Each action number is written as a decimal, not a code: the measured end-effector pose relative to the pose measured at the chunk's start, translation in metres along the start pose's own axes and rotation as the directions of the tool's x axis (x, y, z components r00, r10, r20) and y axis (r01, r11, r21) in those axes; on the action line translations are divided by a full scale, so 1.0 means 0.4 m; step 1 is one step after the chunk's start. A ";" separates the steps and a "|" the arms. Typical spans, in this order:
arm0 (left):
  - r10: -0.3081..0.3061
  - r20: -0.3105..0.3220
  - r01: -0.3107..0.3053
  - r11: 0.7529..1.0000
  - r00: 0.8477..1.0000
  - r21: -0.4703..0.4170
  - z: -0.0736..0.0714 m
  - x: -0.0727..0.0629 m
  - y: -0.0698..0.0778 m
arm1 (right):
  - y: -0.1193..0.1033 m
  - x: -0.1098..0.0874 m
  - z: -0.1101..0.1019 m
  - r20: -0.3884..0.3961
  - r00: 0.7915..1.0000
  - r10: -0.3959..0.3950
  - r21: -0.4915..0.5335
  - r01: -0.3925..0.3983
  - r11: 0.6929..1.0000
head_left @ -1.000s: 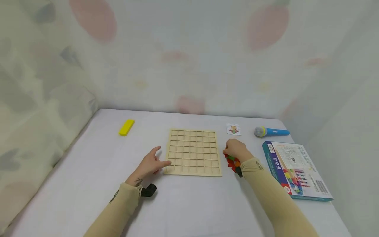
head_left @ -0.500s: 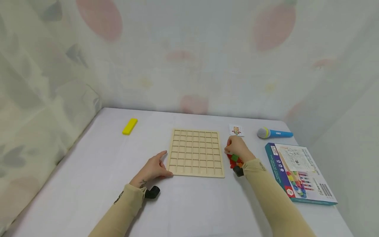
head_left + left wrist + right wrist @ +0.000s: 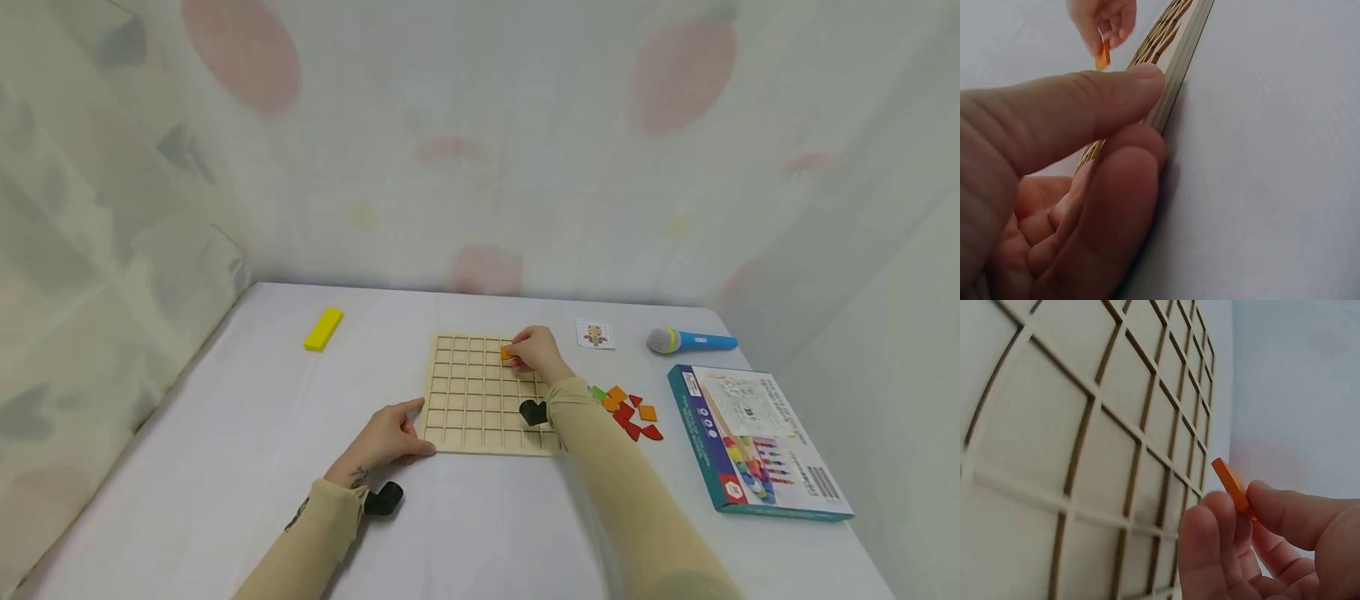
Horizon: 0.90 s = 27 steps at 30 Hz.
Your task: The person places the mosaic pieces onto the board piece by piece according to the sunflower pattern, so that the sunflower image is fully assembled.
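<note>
A pale wooden grid board point(image 3: 468, 400) lies in the middle of the table. My left hand point(image 3: 384, 436) holds its near left corner, index finger along the left side and thumb at the front edge; the left wrist view shows the thumb point(image 3: 1104, 100) against the board's rim. Over the far right part of the board, my right hand point(image 3: 537, 352) pinches a small orange tile point(image 3: 506, 352) between thumb and fingers. The right wrist view has the tile point(image 3: 1233, 487) tilted up, just above the grid cells. My right forearm covers the board's near right corner.
Loose red, orange and green tiles point(image 3: 619, 403) lie right of the board. Behind them is a small pattern card point(image 3: 595, 334). A blue toy microphone point(image 3: 693, 340) and a flat box point(image 3: 761, 442) sit at the right; a yellow block point(image 3: 323, 330) is at the far left.
My right hand has moved left from the tile pile to over the board, carrying an orange tile. My left hand has come to the board's corner and stayed there.
</note>
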<state>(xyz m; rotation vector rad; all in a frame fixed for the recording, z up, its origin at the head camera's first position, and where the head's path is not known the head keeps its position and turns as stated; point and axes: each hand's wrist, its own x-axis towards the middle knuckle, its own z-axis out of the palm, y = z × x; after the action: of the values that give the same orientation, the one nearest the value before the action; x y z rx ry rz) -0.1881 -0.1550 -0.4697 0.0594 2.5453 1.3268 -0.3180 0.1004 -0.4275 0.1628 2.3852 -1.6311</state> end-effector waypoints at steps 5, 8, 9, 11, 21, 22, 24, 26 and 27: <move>-0.005 0.004 0.005 1.000 1.000 -0.012 0.005 -0.001 -0.006 | 0.012 0.011 0.041 -0.034 0.999 -0.015 -0.047 0.014 0.999; -0.007 0.006 0.007 1.000 1.000 -0.021 0.007 -0.003 -0.007 | 0.010 0.010 0.052 -0.035 0.999 0.014 -0.058 -0.016 0.998; -0.005 0.006 0.006 1.000 1.000 -0.025 0.008 -0.004 -0.007 | 0.010 0.010 0.055 -0.037 0.999 0.017 -0.077 -0.020 0.997; 0.000 0.010 0.001 0.999 1.000 -0.035 0.009 -0.006 -0.006 | 0.006 0.006 0.059 -0.045 0.999 0.008 -0.144 -0.014 0.989; 0.030 0.018 -0.029 0.999 0.999 -0.037 0.005 -0.021 -0.005 | -0.016 -0.014 0.085 -0.085 0.992 -0.090 -0.468 0.040 0.883; 0.031 0.019 -0.030 0.999 0.999 -0.035 0.004 -0.023 -0.004 | -0.015 -0.015 0.086 -0.084 0.992 -0.096 -0.475 0.044 0.879; 0.030 0.022 -0.029 0.999 0.999 -0.039 0.003 -0.025 -0.002 | -0.019 -0.021 0.082 -0.087 0.990 -0.110 -0.485 0.055 0.873; 0.030 0.021 -0.029 0.999 0.999 -0.040 0.004 -0.026 -0.001 | -0.026 -0.031 0.063 -0.085 0.988 -0.130 -0.506 0.069 0.860; 0.030 0.021 -0.029 0.999 0.999 -0.040 0.004 -0.026 0.000 | -0.031 -0.038 0.048 -0.080 0.988 -0.133 -0.514 0.073 0.855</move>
<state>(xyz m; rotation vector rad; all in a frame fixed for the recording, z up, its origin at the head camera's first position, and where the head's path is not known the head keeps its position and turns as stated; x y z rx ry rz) -0.1777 -0.1553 -0.4684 0.1030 2.5087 1.3795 -0.3037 0.0788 -0.4187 0.0271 2.8618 -0.9860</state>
